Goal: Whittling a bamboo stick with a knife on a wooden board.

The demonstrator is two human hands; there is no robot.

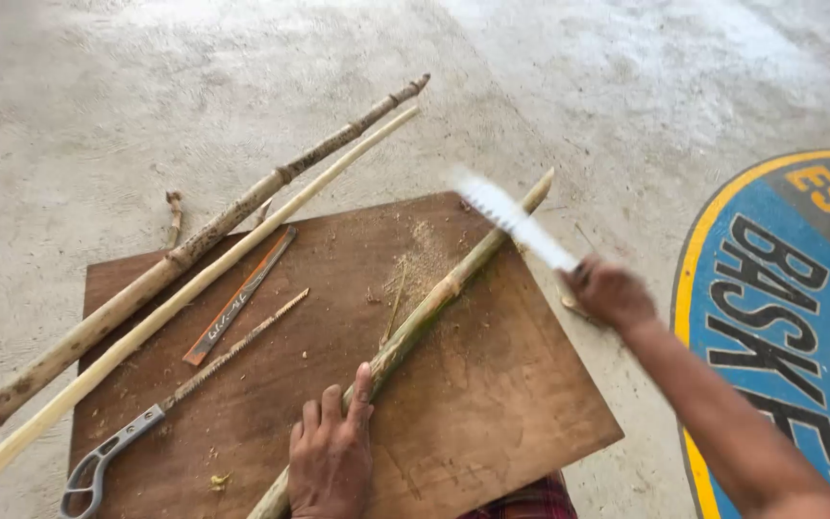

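Note:
A green bamboo stick [434, 300] lies slantwise across a brown wooden board [492, 384] on the floor. My left hand [330, 452] presses down on its near part, fingers wrapped over it. My right hand [609, 293] grips the handle of a toothed saw [511, 219], whose pale blade is blurred and raised above the far end of the stick. Sawdust [423, 255] is scattered on the board beside the stick.
Two long bamboo poles [165, 264] lie across the board's left corner. A hacksaw with a grey handle [108, 454] and a flat orange-edged strip [237, 298] rest on the board. A small stub [175, 213] lies on the concrete floor. Painted floor markings [780, 288] are at right.

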